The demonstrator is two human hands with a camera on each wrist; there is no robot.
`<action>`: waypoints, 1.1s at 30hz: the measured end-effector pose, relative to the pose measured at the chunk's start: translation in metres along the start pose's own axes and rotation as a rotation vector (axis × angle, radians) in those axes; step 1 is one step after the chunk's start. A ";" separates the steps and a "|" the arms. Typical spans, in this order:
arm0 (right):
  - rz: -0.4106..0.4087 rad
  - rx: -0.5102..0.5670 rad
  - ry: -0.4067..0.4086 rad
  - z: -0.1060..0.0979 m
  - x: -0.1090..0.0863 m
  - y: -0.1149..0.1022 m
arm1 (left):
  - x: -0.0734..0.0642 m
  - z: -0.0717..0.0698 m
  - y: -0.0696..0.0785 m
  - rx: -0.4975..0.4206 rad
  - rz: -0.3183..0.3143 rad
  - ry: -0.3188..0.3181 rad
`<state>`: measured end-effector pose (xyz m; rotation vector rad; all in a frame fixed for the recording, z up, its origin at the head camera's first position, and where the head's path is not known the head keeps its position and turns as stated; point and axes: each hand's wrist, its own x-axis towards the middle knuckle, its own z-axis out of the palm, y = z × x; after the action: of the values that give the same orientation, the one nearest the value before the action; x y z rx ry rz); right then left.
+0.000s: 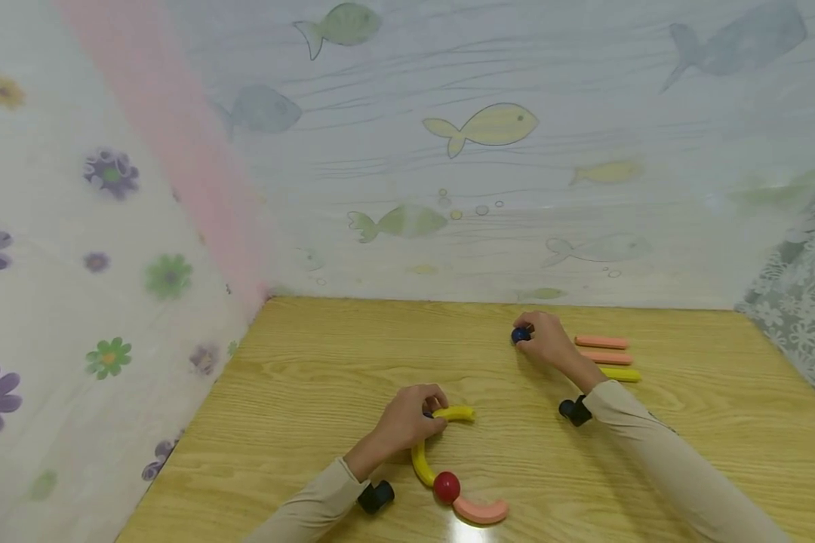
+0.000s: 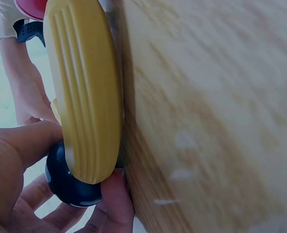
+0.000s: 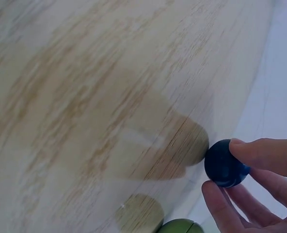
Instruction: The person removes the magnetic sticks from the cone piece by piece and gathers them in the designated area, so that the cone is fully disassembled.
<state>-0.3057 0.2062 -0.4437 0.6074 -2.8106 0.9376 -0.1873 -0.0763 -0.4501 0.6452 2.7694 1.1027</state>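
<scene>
My left hand grips a dark blue ball, with fingers and thumb around its sides. A curved yellow piece with grooves along its length meets this ball. From the hand, a short yellow piece points right. The curved yellow piece leads down to a red ball, and a curved salmon piece continues the chain. Farther back and to the right, my right hand pinches another blue ball between thumb and fingertips, close over the wooden tabletop.
Beside the right wrist lie two straight salmon sticks and a yellow stick. A green rounded end shows at the right wrist view's lower edge. Behind the table hangs a fish-print sheet; a flowered sheet borders the left.
</scene>
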 end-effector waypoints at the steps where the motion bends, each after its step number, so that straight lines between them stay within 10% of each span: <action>1: -0.001 -0.001 0.000 0.000 0.000 0.000 | 0.000 0.000 0.000 0.001 0.000 0.001; 33: -0.015 -0.003 -0.010 -0.004 -0.004 -0.002 | 0.000 -0.001 0.001 -0.002 0.004 0.008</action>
<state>-0.3009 0.2082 -0.4403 0.6344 -2.8117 0.9304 -0.1873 -0.0765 -0.4491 0.6478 2.7750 1.1106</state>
